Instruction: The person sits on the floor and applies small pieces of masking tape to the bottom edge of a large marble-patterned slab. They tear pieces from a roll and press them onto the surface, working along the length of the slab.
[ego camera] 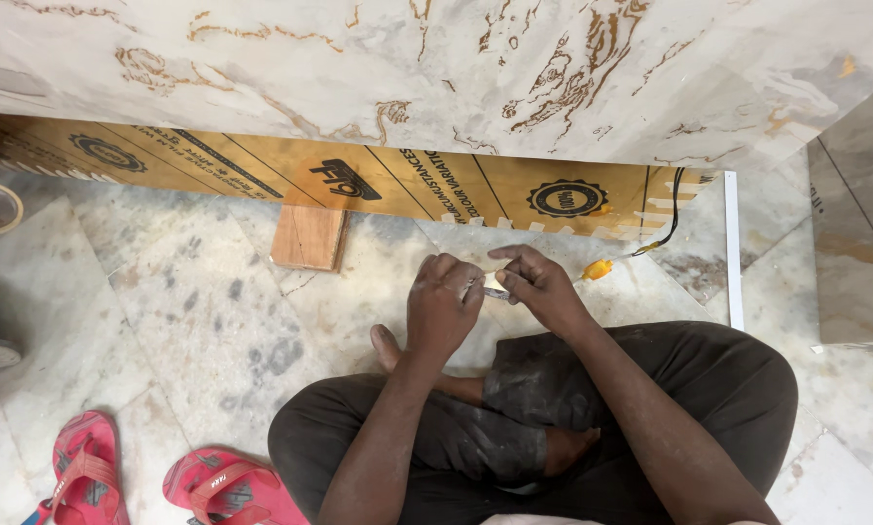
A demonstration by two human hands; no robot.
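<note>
2 hands, left hand (443, 303) and right hand (538, 284), pinch 1 small, perhaps metal piece (496, 292).

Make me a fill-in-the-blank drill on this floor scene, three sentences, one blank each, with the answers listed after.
1. Both hands, the left hand and the right hand, meet on a small ____ object.
2. The flip-flops on the marble floor are ____ in colour.
3. A small wooden block lies against the brown ____ board.

Missing words: white; red; plywood
</note>
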